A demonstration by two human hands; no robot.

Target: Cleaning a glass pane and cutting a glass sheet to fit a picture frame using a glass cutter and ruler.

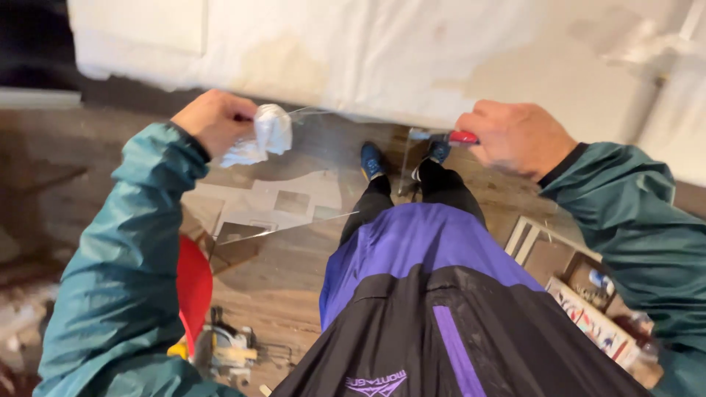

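Observation:
I look straight down my purple and black jacket at my blue shoes on a wooden floor. My left hand grips a crumpled white cloth against the left top corner of a clear glass pane held in front of me. My right hand is closed around a red-handled tool at the pane's right top edge. The pane's lower edge shows as a thin bright line above the floor. The tool's working end is hidden by my hand and glare.
A white plastered wall rises just beyond the pane. On the floor lie pale cut sheets, a red round object, a power saw at the lower left, and framed pictures and a printed box at the right.

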